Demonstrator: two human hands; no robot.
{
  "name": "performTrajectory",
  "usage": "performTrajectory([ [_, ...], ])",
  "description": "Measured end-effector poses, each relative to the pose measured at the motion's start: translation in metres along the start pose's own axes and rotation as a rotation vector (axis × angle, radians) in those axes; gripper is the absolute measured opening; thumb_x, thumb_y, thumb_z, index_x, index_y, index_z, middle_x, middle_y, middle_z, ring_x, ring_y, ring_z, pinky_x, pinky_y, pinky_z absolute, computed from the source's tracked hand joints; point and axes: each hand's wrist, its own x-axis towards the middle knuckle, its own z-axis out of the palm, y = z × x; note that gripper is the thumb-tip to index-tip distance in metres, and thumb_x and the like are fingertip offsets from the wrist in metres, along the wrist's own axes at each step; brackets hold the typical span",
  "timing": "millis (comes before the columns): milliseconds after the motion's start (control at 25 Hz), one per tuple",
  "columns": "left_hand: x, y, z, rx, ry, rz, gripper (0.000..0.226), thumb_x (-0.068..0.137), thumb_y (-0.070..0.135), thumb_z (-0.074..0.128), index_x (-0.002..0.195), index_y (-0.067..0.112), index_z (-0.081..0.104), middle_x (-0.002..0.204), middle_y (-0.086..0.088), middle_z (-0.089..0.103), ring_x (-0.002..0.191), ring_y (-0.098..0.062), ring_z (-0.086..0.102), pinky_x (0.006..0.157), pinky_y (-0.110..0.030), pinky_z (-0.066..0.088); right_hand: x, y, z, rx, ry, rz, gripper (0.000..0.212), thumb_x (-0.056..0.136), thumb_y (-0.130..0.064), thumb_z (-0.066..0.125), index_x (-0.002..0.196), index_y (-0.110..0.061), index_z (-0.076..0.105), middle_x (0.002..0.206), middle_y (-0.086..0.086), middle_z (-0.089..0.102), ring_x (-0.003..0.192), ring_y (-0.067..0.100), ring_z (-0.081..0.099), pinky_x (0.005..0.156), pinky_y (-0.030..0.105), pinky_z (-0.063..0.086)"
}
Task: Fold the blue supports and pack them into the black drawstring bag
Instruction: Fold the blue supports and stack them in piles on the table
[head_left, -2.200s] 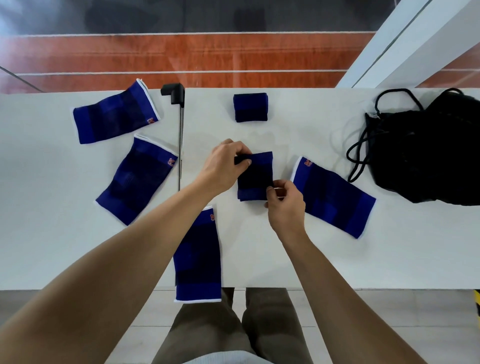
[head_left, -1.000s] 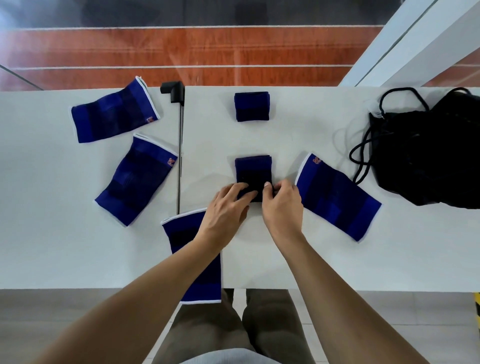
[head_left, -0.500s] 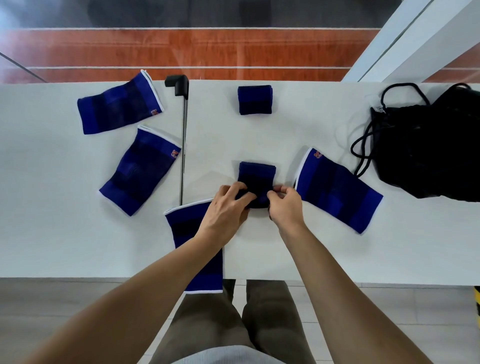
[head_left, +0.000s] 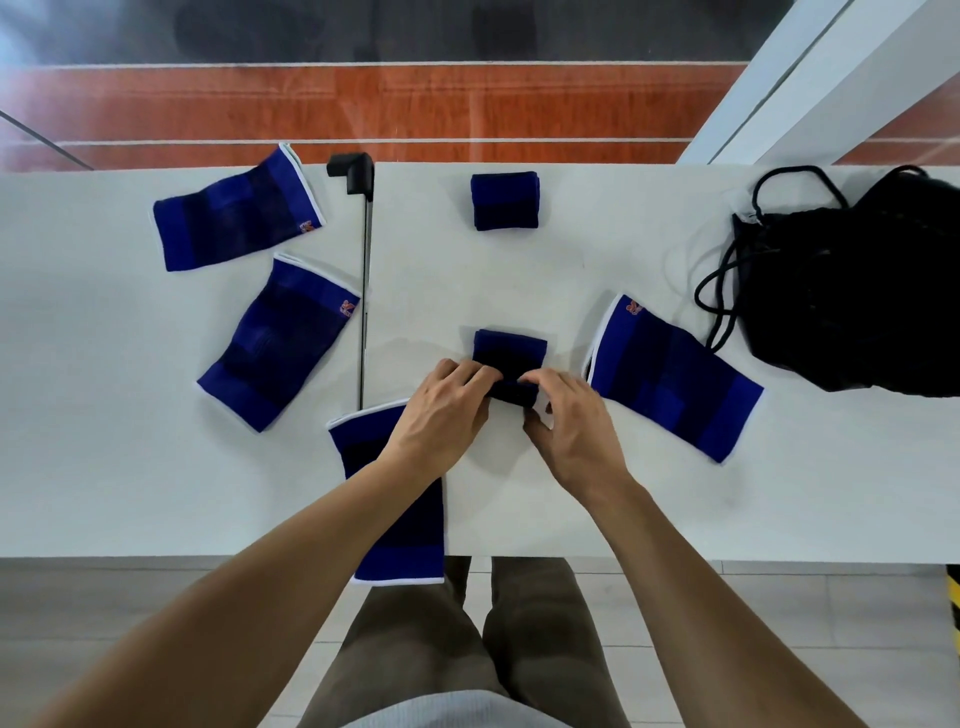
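I am folding the blue support (head_left: 511, 353) in the middle of the white table (head_left: 571, 270), well apart from the black bag (head_left: 857, 291) on the right. My left hand (head_left: 441, 410) and right hand (head_left: 571, 421) both curl their fingers and pinch its near edge. I think I should roll that edge over evenly and keep the sides lined up. A bit earlier my left hand held the far corner; now it is at the near edge.

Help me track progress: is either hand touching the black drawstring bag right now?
No: the left hand and right hand both grip a blue support, well apart from the black drawstring bag.
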Motion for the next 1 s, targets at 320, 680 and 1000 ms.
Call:
performTrajectory([
  [320,0.022,-0.008,-0.004,-0.114,-0.015,-0.093,0.037,0.097,0.015,0.059,0.134,0.016,0.054,0.143,0.0,0.049,0.105,-0.03,0.057,0.092,-0.044,0.05,0.022,-0.009,-0.005,0.266,0.048,0.265,0.017,0.101,-0.032,0.053,0.114,-0.022,0.055,0.093,-0.002,0.071,0.074,0.019,0.067,0.065,0.041,0.056],
  [680,0.042,-0.008,0.001,-0.017,0.022,-0.127,0.038,0.095,0.018,0.064,0.132,0.025,0.063,0.115,0.002,0.061,0.092,-0.024,0.052,0.075,-0.03,0.046,0.034,-0.015,-0.002,0.036,0.096,0.264,0.028,0.098,-0.021,0.057,0.122,-0.02,0.041,0.084,-0.002,0.059,0.07,0.024,0.058,0.059,0.035,0.042],
  [1000,0.05,-0.012,0.005,0.019,0.031,-0.159,0.036,0.093,0.023,0.067,0.129,0.028,0.065,0.114,0.003,0.062,0.095,-0.025,0.049,0.091,-0.034,0.043,0.043,-0.015,0.009,-0.291,0.245,0.087,0.028,0.08,0.004,0.071,0.096,-0.014,0.056,0.086,0.001,0.056,0.073,0.023,0.051,0.071,0.033,0.04],
])
